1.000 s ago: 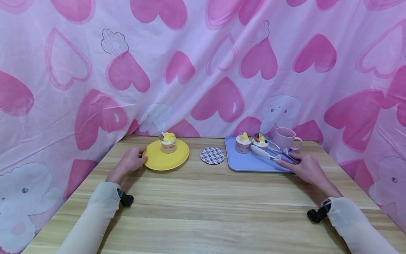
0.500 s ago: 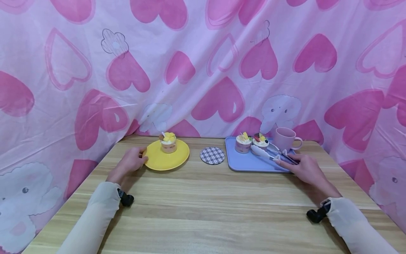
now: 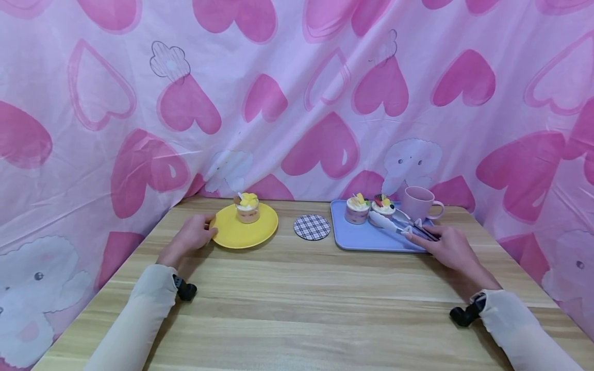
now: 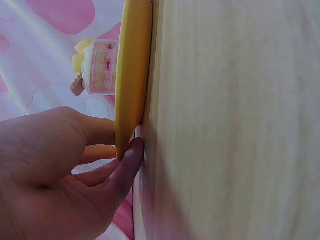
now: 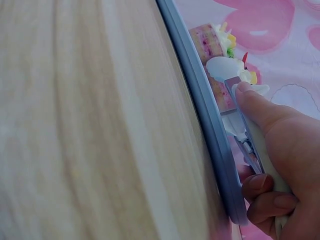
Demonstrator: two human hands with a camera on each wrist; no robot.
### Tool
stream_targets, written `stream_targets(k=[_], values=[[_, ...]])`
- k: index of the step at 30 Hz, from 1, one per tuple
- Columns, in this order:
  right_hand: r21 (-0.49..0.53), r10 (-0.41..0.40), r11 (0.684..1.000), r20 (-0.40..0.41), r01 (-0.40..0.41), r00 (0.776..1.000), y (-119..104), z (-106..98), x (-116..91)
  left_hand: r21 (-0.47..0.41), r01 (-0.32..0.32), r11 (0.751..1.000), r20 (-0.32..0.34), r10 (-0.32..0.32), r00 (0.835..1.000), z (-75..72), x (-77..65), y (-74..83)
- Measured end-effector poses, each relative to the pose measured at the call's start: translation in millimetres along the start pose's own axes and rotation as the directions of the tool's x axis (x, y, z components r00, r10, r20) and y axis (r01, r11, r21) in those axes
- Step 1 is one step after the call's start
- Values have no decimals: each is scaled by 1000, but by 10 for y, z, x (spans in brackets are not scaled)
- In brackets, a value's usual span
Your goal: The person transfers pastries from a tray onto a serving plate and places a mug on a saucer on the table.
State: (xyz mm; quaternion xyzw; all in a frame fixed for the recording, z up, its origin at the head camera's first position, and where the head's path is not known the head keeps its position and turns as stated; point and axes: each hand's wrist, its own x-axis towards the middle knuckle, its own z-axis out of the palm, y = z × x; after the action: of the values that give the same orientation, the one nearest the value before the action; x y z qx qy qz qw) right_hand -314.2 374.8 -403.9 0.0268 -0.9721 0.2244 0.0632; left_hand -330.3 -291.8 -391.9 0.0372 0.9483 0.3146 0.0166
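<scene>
My left hand [image 3: 192, 234] pinches the left rim of a yellow plate [image 3: 238, 237], thumb above and fingers beneath, as the left wrist view shows. On the plate stands a clear dessert cup [image 3: 248, 211] of layered cake, cream and yellow fruit. My right hand [image 3: 450, 247] grips a pair of tongs [image 5: 252, 130] with white tips. The tongs' tips are spread over the blue tray [image 3: 362, 242], close to two more dessert cups: a left one [image 3: 357, 212] and a right one [image 3: 383, 204] topped with fruit. The tongs partly hide the right cup.
A pink mug [image 3: 416, 203] stands at the tray's back right, handle to the right. Between plate and tray lies a round checked coaster [image 3: 312, 228]. A pink heart-patterned cloth [image 3: 320, 144] hangs behind the wooden table [image 3: 297, 309].
</scene>
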Motion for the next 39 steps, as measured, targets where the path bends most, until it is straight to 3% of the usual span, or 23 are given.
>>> stream_targets(k=[12, 39], values=[[41, 39, 998, -23, -38, 999, -30, -32, -5, 12, -14, 1000, -10, 14, 1000, -9, -1, 1], [80, 11, 997, -164, 2, 986, -85, -27, -76, 17, -23, 1000, -6, 23, 1000, 12, 30, -41]])
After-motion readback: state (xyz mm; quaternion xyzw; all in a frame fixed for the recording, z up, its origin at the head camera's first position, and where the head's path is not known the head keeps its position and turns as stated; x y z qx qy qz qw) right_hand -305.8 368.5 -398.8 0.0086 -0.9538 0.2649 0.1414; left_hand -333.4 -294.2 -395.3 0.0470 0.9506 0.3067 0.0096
